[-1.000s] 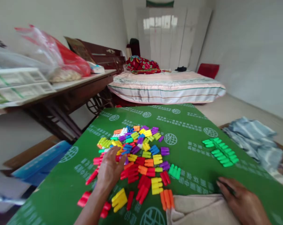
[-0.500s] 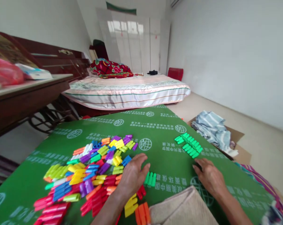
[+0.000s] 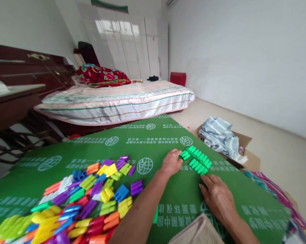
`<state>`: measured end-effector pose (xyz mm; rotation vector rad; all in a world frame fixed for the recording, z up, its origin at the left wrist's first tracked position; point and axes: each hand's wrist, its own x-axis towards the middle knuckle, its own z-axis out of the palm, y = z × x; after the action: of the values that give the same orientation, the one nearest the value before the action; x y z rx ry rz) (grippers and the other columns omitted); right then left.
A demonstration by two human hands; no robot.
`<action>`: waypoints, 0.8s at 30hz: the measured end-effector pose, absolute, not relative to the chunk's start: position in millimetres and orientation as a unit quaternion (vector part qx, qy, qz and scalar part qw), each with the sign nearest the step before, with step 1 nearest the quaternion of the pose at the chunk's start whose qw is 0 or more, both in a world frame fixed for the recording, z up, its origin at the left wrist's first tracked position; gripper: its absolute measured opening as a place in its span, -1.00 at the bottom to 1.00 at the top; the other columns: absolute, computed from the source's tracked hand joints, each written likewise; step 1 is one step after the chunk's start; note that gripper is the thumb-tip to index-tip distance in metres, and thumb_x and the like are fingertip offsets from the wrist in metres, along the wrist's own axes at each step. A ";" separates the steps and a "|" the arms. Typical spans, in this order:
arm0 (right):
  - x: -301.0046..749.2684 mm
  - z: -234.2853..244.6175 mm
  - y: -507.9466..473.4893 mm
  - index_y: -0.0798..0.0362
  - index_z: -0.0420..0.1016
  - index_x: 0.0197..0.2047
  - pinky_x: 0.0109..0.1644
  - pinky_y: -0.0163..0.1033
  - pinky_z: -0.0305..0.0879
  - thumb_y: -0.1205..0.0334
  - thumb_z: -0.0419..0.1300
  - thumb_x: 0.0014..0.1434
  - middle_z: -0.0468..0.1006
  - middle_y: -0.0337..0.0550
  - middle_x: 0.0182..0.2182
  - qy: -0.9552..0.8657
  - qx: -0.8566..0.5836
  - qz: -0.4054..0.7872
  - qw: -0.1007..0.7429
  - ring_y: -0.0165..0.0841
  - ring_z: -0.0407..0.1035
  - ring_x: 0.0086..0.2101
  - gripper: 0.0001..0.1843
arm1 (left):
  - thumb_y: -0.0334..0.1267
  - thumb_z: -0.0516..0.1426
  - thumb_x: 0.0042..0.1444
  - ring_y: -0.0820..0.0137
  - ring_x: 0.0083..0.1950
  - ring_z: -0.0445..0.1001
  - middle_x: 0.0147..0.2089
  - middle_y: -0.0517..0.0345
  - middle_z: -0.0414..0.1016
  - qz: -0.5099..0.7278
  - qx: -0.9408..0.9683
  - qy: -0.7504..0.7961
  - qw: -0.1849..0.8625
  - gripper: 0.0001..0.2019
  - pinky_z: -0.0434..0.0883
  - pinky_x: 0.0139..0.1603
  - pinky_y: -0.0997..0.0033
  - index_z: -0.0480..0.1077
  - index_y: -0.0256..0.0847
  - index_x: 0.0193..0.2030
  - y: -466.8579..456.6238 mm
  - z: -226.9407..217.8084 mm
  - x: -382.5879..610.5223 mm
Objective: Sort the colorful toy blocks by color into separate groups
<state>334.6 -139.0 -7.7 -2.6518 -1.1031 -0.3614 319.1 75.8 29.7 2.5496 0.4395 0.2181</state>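
Head view: the left hand is curled against the green pegs, which are lined up just beyond both hands; a grip cannot be confirmed. The right hand is spread flat on the bench. Mixed pegs are heaped left of the left forearm, apparently separated by colour.

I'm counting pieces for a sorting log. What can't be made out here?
Head view: whether the left hand holds a piece at the row of bright green plastic pegs; its own back hides the fingertips.
Head view: a single green peg, mostly under the left forearm.
Head view: the heap of multicoloured plastic pegs and the beige cloth, cut off by the bottom edge.
Head view: white print on the green board, too small to read.
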 end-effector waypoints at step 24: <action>335.1 -6.7 -122.9 0.09 0.55 -0.04 -0.07 -0.16 0.26 0.30 0.03 0.27 0.55 0.01 -0.20 -0.365 -0.913 -0.151 0.102 -0.19 0.36 -0.15 -0.69 | -0.40 0.10 0.09 0.28 0.02 0.41 -0.01 0.09 0.51 0.103 0.960 0.113 0.233 -0.73 0.36 0.12 0.29 0.48 -0.14 -0.08 68.8 13.9 341.8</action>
<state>335.1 -122.9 -6.7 -2.6950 -1.0778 -0.4461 341.8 68.8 13.9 2.6383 0.3093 0.2823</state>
